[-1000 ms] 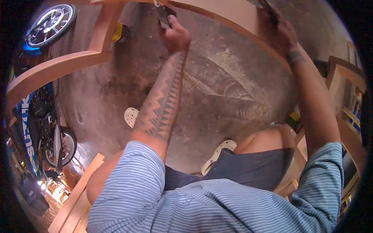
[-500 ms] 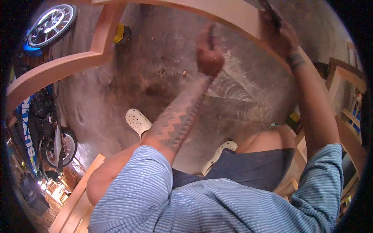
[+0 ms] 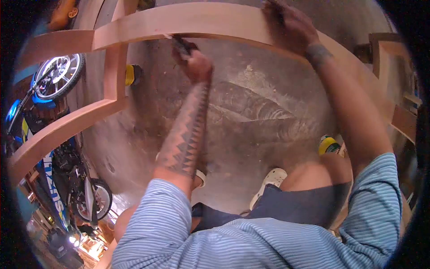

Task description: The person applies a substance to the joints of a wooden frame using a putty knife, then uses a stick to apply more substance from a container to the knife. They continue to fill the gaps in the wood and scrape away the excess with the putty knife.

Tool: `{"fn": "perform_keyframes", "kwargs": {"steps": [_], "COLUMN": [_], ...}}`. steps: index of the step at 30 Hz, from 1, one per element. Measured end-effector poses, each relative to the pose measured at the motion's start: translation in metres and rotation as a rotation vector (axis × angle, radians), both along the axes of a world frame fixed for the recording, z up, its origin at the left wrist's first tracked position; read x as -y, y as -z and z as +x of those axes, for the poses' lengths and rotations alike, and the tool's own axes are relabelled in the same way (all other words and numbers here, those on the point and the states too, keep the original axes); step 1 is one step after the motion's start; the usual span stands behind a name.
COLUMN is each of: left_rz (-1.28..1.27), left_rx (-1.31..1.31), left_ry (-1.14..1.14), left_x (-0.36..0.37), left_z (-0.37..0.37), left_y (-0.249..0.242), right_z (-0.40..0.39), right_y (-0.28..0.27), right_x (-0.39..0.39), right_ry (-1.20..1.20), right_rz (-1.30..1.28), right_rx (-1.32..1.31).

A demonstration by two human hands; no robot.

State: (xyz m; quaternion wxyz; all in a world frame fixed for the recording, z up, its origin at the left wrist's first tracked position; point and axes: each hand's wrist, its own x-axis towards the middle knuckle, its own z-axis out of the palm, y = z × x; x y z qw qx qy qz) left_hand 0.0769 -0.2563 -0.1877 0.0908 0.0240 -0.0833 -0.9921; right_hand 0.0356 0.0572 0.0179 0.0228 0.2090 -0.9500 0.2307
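My left hand (image 3: 195,65) is closed around a dark, slender tool (image 3: 181,45) whose kind I cannot make out. The tool's tip meets the lower edge of a curved, pale wooden rail (image 3: 215,18). Farther right, my right hand (image 3: 293,27) lies over the same rail, fingers curled and blurred. Something dark (image 3: 275,11) shows at those fingers, too smeared to name. At its left end the rail joins a wooden upright (image 3: 115,71) and a second curved piece (image 3: 67,127).
A blue motorcycle (image 3: 53,188) stands on the left. Yellow-and-black objects lie by the upright (image 3: 130,75) and near my knee (image 3: 329,145). More wooden framing (image 3: 392,47) is at the right. Dusty concrete floor (image 3: 242,98) lies below the rail, with my pale clog (image 3: 270,184) on it.
My left hand with the dark tool has moved left, from over the floor to the rail's lower edge. My right hand has shifted left in view, and the wooden frame appears lower.
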Motion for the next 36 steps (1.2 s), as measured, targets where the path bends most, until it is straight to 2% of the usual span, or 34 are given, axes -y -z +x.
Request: {"fn": "perform_keyframes", "kwargs": {"steps": [2, 4, 6, 8, 10, 13, 15, 16, 17, 18, 19, 21, 23, 24, 25, 26, 28, 29, 32, 33, 34, 35, 36], "left_rz": [-0.642, -1.153, -1.481, -1.694, -1.814, -1.948, -1.971, -1.953, -1.888, -1.831, -1.832, -1.817, -1.233, -1.455, -1.376, -1.121, -0.818, -0.846, -0.933, -0.951, -1.11, -1.269, -1.563], "left_rx": [0.101, 0.154, 0.173, 0.265, 0.286, 0.143, 0.083, 0.067, 0.07, 0.062, -0.082, -0.373, -0.029, 0.286, 0.311, 0.3, 0.365, 0.338, 0.239, 0.213, 0.17, 0.141, 0.091], "left_ry": [-0.181, -0.335, -0.419, -0.444, -0.448, -0.452, -0.41, -0.375, -0.317, -0.261, -0.153, 0.073, 0.424, 0.524, 0.575, 0.593, 0.552, 0.535, 0.406, 0.347, 0.249, 0.139, -0.024], "left_x": [-0.06, -0.109, -0.152, -0.189, -0.224, -0.279, -0.298, -0.304, -0.303, -0.297, -0.282, -0.239, -0.212, -0.176, -0.166, -0.151, -0.139, -0.127, -0.086, -0.076, -0.065, -0.053, -0.041], "left_z": [0.026, 0.046, 0.049, 0.049, 0.056, 0.079, 0.099, 0.108, 0.114, 0.119, 0.126, 0.138, 0.147, 0.147, 0.145, 0.136, 0.125, 0.124, 0.106, 0.105, 0.101, 0.097, 0.094], "left_y": [0.007, 0.004, -0.028, -0.054, -0.067, -0.079, -0.087, -0.091, -0.097, -0.105, -0.11, -0.118, -0.13, -0.124, -0.159, -0.168, -0.195, -0.195, -0.194, -0.191, -0.191, -0.191, -0.194], "right_z": [-0.001, 0.002, 0.002, 0.014, 0.021, -0.009, -0.001, 0.004, 0.02, 0.024, 0.028, 0.031, 0.038, 0.048, 0.058, 0.064, 0.041, 0.033, 0.079, 0.089, 0.104, 0.125, 0.135], "right_y": [0.003, 0.01, 0.021, 0.014, -0.014, 0.07, 0.075, 0.087, 0.081, 0.098, 0.116, 0.111, 0.102, 0.085, 0.056, 0.038, 0.085, 0.105, 0.053, 0.041, 0.033, -0.002, -0.034], "right_x": [-0.002, -0.005, -0.006, -0.005, -0.007, -0.043, -0.086, -0.125, -0.144, -0.168, -0.192, -0.212, -0.229, -0.221, -0.198, -0.185, -0.214, -0.219, -0.179, -0.159, -0.142, -0.098, -0.048], "right_ry": [0.0, 0.048, 0.051, 0.123, 0.247, 0.286, 0.302, 0.321, 0.501, 0.59, 0.53, 0.428, 0.286, 0.351, 0.408, 0.457, 0.467, 0.456, 0.325, 0.192, 0.061, 0.096, 0.124], "right_rz": [0.004, 0.048, 0.506, 0.414, -0.227, 1.127, 0.273, 0.549, -0.29, 0.229, 0.758, 0.492, 0.241, 0.097, -0.044, -0.185, -0.393, -0.504, 0.186, -0.047, -0.271, -0.66, -1.029], "right_rx": [-0.1, -0.168, -0.31, -0.259, -0.041, -0.856, -0.897, -0.895, -0.527, -0.324, -0.16, -0.562, -0.957, -0.76, -0.569, -0.379, -0.407, -0.413, -0.783, -0.601, -0.411, 0.018, 0.472]}}
